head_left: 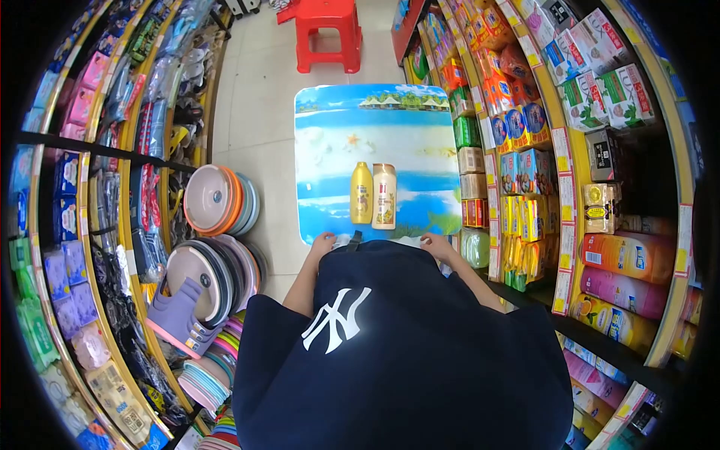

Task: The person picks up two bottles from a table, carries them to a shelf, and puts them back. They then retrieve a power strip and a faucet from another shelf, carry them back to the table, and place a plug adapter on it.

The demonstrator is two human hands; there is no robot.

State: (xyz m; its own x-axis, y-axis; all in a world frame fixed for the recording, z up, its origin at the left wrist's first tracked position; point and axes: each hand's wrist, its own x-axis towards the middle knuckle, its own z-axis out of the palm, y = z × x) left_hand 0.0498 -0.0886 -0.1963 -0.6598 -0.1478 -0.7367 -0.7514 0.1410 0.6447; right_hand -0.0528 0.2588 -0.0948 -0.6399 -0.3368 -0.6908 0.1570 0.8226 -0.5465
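On a small table (pixel 375 120) with a beach-scene top, two bottles lie side by side near the front edge. One is a yellow bottle (pixel 361 193); the other is a cream bottle (pixel 384 196) with a brown and red label. My left hand (pixel 323 243) is at the table's near left corner, fingers curled in beside some whitish material (pixel 343 240). At the near right, my right hand (pixel 436 244) has its fingers bent in the same way, close to more of that white material. I cannot tell what the fingers grip. My dark shirt hides the space between the hands.
A red plastic stool (pixel 328 34) stands beyond the table. To the left are stacked basins (pixel 214 199) and a purple plastic item (pixel 182 313) beside shelves of packaged goods. Shelves with soap boxes (pixel 585 105) and yellow packs (pixel 523 225) rise close on the right.
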